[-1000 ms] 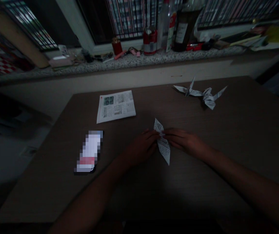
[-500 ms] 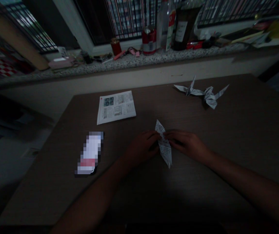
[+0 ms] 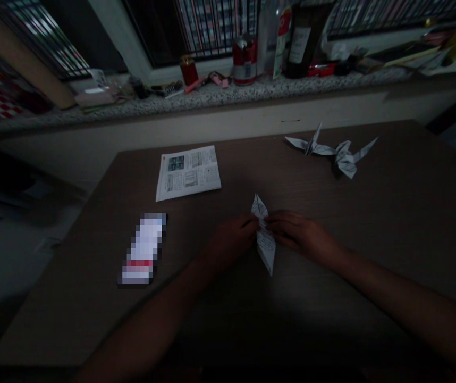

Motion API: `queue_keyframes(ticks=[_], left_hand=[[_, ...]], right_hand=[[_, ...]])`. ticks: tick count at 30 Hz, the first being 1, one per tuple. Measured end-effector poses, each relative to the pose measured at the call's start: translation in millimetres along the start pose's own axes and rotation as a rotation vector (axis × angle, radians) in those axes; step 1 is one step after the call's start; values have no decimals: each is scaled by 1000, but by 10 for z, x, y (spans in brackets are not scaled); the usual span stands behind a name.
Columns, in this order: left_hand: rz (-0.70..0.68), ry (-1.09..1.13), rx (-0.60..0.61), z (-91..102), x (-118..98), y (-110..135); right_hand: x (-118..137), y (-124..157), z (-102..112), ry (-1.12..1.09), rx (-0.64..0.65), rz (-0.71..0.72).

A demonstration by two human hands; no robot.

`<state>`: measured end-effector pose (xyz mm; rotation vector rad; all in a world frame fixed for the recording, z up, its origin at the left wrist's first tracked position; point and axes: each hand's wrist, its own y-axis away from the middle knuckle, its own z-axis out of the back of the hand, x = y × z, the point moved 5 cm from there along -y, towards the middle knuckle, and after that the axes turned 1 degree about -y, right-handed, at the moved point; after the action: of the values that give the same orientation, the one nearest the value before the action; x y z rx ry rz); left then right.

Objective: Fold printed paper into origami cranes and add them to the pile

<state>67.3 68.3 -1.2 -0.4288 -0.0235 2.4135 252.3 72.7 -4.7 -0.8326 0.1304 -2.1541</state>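
A narrow, diamond-shaped piece of folded printed paper (image 3: pixel 267 249) lies between my hands, one point away from me and one towards me. My left hand (image 3: pixel 231 234) grips its left edge near the middle, fingers closed. From the other side my right hand (image 3: pixel 302 233) pinches the right edge at about the same height. The fingertips hide part of the paper's middle. Farther back on the right, two folded paper cranes (image 3: pixel 311 146) stand close together, the right crane (image 3: pixel 345 159) nearer to me.
On the brown table (image 3: pixel 351 308), a folded printed sheet (image 3: pixel 190 173) lies back left, with a phone (image 3: pixel 143 249), its screen blurred, in front of it. Behind the table, a granite windowsill (image 3: pixel 132 109) carries a red can (image 3: pixel 245 59), a jar (image 3: pixel 188 70), bottles and clutter.
The folded paper has turned slightly between my fingers, its near point now a little farther left. Both hands keep their hold. The whole view has shifted slightly.
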Motion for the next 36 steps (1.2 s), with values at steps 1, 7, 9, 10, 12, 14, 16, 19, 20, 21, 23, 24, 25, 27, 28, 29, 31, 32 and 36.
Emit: queue_keyframes(ticks=[1, 7, 9, 10, 12, 14, 16, 19, 20, 21, 23, 24, 25, 27, 28, 29, 31, 32, 36], left_hand=[[4, 26, -3, -1, 14, 4], [26, 192, -42, 14, 41, 23], [47, 217, -44, 19, 38, 21], [52, 230, -46, 21, 36, 19], [50, 259, -57, 20, 30, 12], [39, 269, -80, 14, 29, 4], [37, 258, -108, 7, 37, -5], [49, 231, -124, -1, 52, -15], [49, 227, -120, -2, 53, -17], [45, 225, -113, -2, 51, -18], [41, 219, -109, 2, 47, -19], [41, 215, -110, 4, 46, -20], [43, 209, -111, 5, 44, -21], [53, 190, -112, 2, 45, -27], [64, 179, -109, -1, 48, -31], [78, 170, -108, -3, 53, -37], [112, 167, -115, 0, 68, -46], [126, 176, -120, 3, 75, -50], [137, 229, -124, 17, 87, -63]], right_hand=[[7, -6, 4, -1, -3, 4], [16, -35, 22, -77, -27, -34], [13, -41, 19, -91, -32, -57], [13, -44, 16, -94, -33, -67], [15, -49, 8, -91, -37, -79], [15, -53, -2, -73, -40, -92], [15, -54, -8, -53, -47, -100], [13, -54, -15, -44, -53, -98], [12, -53, -15, -48, -57, -95], [10, -52, -14, -55, -62, -91], [1, -52, -13, -68, -72, -90], [-4, -52, -12, -71, -77, -92], [-9, -54, -13, -73, -77, -95], [-14, -59, -13, -74, -79, -103], [-15, -62, -13, -74, -80, -108], [-16, -64, -13, -74, -79, -116], [-26, -65, -9, -75, -88, -154], [-37, -62, -5, -76, -96, -184], [-86, -41, 1, -85, -127, -293]])
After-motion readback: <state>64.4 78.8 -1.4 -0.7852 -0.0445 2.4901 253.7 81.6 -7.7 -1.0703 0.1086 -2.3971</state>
